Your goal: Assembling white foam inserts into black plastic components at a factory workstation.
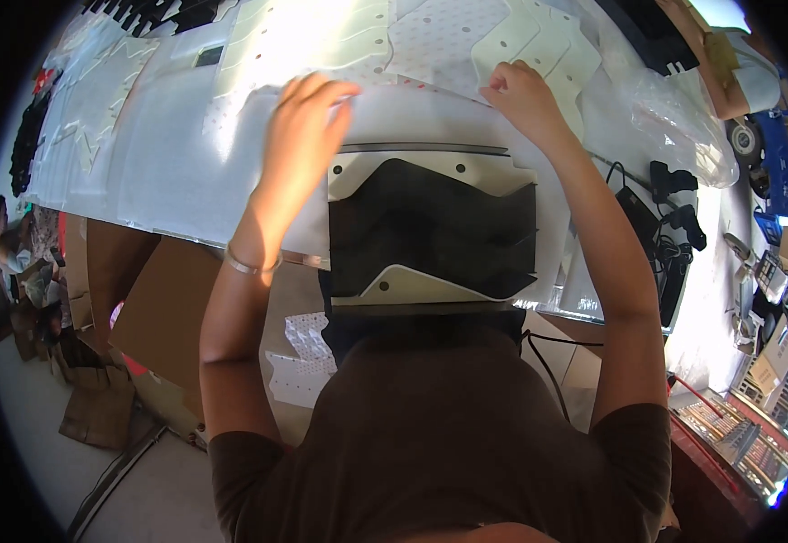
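My left hand (308,122) is raised over the white table, fingers bent, its thumb standing apart from them, and nothing shows between them. Further right, my right hand (525,98) has its fingers curled into a pinch beside the edge of a dotted backing sheet (434,45); what they hold, if anything, is too small to tell. Between my forearms a black sheet with wavy edges (430,226) lies over cream wavy-edged pieces (385,288) with dark round holes, at the table's near edge. More cream wavy pieces (539,41) lie on dotted sheets beyond my hands.
Clear plastic film (683,131) is bunched at the right of the table (172,145). Black cables and adapters (674,217) lie near its right edge. Cardboard boxes (163,299) stand below on the left. Another person's arm (720,68) shows at the far right.
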Demonstrator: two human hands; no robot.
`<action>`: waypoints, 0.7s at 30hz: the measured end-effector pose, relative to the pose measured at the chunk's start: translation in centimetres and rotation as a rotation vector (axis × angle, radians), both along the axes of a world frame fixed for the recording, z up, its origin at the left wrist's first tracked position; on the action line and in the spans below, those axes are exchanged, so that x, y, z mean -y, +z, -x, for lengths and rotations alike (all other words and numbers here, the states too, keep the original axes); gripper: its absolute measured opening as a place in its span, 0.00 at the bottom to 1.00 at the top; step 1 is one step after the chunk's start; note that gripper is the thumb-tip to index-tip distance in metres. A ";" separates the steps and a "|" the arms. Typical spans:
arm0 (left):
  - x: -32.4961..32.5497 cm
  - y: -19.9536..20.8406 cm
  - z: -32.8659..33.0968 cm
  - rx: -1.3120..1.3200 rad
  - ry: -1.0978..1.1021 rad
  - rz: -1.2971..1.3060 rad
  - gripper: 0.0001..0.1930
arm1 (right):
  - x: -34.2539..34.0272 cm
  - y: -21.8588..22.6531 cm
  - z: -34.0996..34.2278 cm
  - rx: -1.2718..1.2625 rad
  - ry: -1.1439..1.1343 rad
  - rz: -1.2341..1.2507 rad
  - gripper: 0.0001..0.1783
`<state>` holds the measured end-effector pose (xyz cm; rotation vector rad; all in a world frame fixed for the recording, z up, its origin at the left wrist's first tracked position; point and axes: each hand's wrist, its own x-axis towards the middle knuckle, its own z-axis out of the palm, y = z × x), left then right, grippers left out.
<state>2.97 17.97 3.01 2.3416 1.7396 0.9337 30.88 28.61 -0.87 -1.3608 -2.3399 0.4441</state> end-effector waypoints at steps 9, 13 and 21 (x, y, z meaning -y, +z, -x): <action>-9.6 -5.7 -7.5 -0.185 -0.400 0.102 0.20 | -1.9 -0.9 3.4 0.290 -0.164 0.050 0.14; -9.6 -5.8 -7.2 -0.219 -0.397 0.248 0.23 | -2.8 0.3 2.3 0.225 -0.072 0.182 0.12; -9.5 -6.4 -7.6 -0.166 -0.337 0.124 0.24 | -7.5 1.7 -3.9 -0.112 0.020 0.432 0.13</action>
